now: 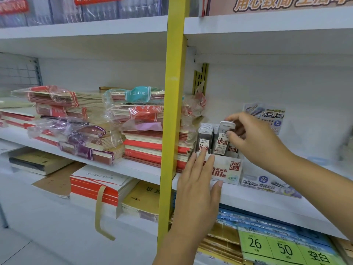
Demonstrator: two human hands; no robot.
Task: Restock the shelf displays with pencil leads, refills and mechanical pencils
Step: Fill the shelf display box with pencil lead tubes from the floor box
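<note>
The right hand [254,142] pinches a grey lead case [222,138] by its white cap, thumb and fingers closed on it. Below the grip sits the white display box [227,169] on the shelf [267,205], with rows of cases too packed to count. The left hand [198,188] lies flat and open against the box front, hiding part of the print.

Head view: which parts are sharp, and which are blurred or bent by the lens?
Head view: the lead display box and left hand are fairly sharp; the right hand holding a lead case is slightly soft; the top shelf goods and right edge are blurred; the yellow post leans from wide-angle distortion; lighting is even.
</note>
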